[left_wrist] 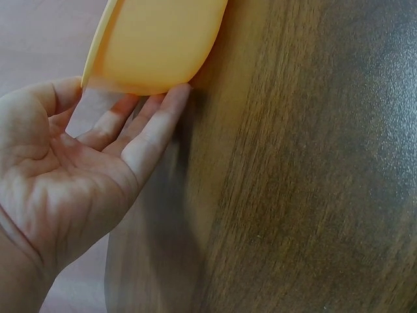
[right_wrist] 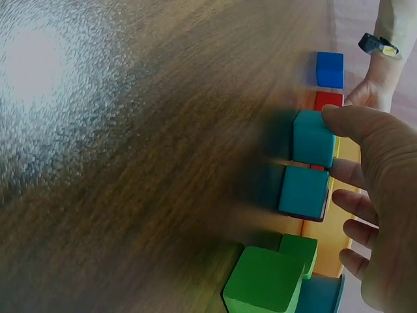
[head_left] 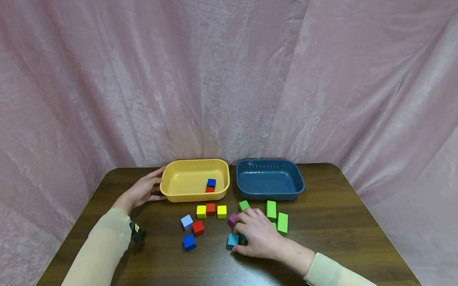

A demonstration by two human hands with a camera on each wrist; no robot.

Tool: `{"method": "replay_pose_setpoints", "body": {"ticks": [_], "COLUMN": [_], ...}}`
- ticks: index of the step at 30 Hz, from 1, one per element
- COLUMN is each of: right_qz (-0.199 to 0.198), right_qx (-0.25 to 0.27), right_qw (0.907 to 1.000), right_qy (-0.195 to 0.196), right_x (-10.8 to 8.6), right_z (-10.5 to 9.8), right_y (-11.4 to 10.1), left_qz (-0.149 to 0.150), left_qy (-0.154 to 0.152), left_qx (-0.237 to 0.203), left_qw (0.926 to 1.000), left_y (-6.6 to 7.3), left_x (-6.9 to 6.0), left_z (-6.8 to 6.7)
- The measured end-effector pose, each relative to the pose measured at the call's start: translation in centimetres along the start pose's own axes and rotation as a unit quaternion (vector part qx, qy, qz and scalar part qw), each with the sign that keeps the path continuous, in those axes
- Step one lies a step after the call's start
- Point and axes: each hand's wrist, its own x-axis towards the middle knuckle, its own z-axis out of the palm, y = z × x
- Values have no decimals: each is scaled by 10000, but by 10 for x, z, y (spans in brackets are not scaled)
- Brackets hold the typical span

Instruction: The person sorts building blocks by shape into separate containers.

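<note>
In the head view, the right hand (head_left: 261, 236) was bent over a small teal cube (head_left: 232, 240) on the wood-grained table (head_left: 154, 262), thumb at its near side and index finger at its far side, the gap between them only about the cube's breadth. A second teal cube (head_left: 242, 239) sat just to the right, partly hidden beneath the hand. A purple cube (head_left: 232, 218) lay by the fingers on the far side, and bright green rectangular blocks (head_left: 271, 210) stood beyond and to the right. Yellow, red and blue cubes were scattered to the left. Farther off stood a yellow plastic tray (head_left: 182, 178), holding a blue and a red cube, and an empty dark blue plastic tray (head_left: 268, 182); the long axes of both ran left to right. The left hand (head_left: 143, 190) touched the yellow tray's left end with spread fingers.

In the left wrist view, the thumb met the tray's rim and the loosely extended fingers its outer wall.

In the right wrist view, thumb and index finger bracketed the first cube; how firmly, I could not tell. Equal-sided, it had no long axis and sat flat, roughly square to its neighbour.
</note>
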Motion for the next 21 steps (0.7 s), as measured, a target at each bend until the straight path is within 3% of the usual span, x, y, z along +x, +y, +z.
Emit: {"method": "replay_pose_setpoints", "body": {"ticks": [21], "right_qz": [-78], "right_qx": [-189], "right_qw": [9996], "right_qy": [187], "right_x": [1], "right_z": [6], "right_y": [-3], "left_qz": [-8], "left_qy": [60], "left_qx": [-12], "left_qw": [10000], "left_y": [-3], "left_x": [3], "left_z": [-3]}}
